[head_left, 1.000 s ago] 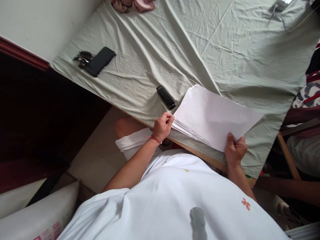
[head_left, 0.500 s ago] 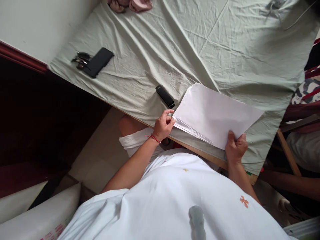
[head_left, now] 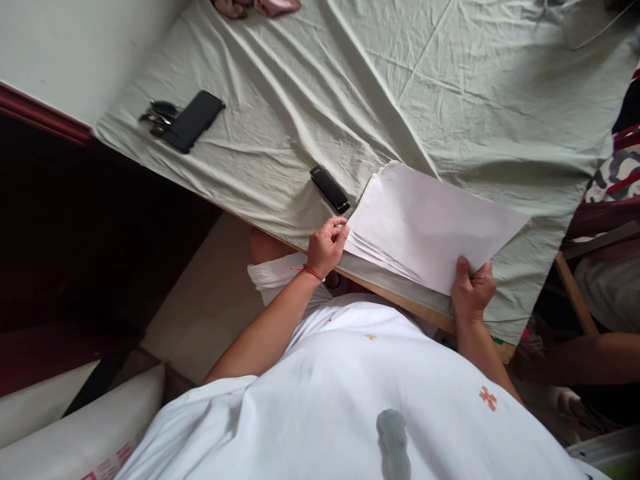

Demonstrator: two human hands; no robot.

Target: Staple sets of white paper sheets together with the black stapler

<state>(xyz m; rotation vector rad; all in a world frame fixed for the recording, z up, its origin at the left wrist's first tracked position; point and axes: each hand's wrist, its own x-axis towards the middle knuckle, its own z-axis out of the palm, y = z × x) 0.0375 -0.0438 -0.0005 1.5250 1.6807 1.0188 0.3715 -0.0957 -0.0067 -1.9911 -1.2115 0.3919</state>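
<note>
Both hands grip a stack of white paper (head_left: 430,223) at the near edge of the table (head_left: 400,310). Left hand (head_left: 327,245), a red cord at its wrist, is curled with thumb and fingers pinching the stack's left corner, where the sheet edges fan apart slightly; judged, the pinch serves to separate or square the sheets there. Right hand (head_left: 471,291) is closed on the stack's near right corner, thumb lying on the top sheet and fingers out of sight beneath, which appears to steady the stack against the left hand's work.

The stack lies between the two hands, angled across the table corner, its near edge just overhanging the wooden rim and its far part resting on the pale green cloth (head_left: 450,100) that covers the table.

Just beyond the left hand, close beside the stack's left edge but apart from it, lies a small black oblong device (head_left: 329,189). Farther left, well apart, a dark phone (head_left: 193,121) rests against a bunch of keys (head_left: 157,117). Pink fabric (head_left: 257,7) sits at the far edge.
</note>
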